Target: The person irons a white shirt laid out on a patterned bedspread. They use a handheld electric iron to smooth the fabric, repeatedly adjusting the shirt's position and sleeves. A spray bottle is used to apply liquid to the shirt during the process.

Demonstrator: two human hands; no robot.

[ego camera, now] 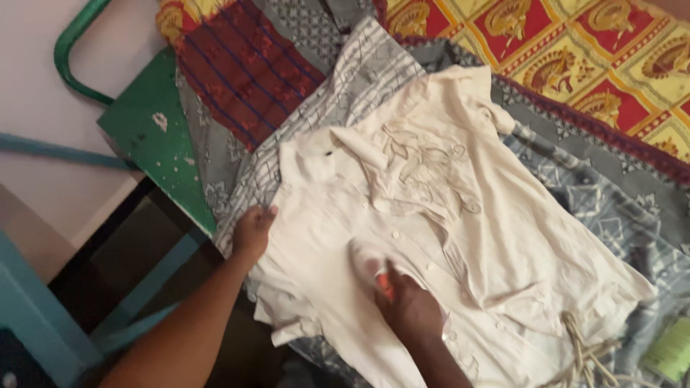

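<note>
A cream, button-front cotton shirt (431, 237) with a leaf design stitched on its chest lies spread flat over patterned grey cloth (611, 208) on the worktop. The left hand (253, 231) pinches the shirt's near-left edge, fingers closed on the fabric. The right hand (408, 305) grips a small white iron with an orange part (374, 267), pressing near the button placket. Judging by this, keeping the fabric taut under the iron would avoid creases.
</note>
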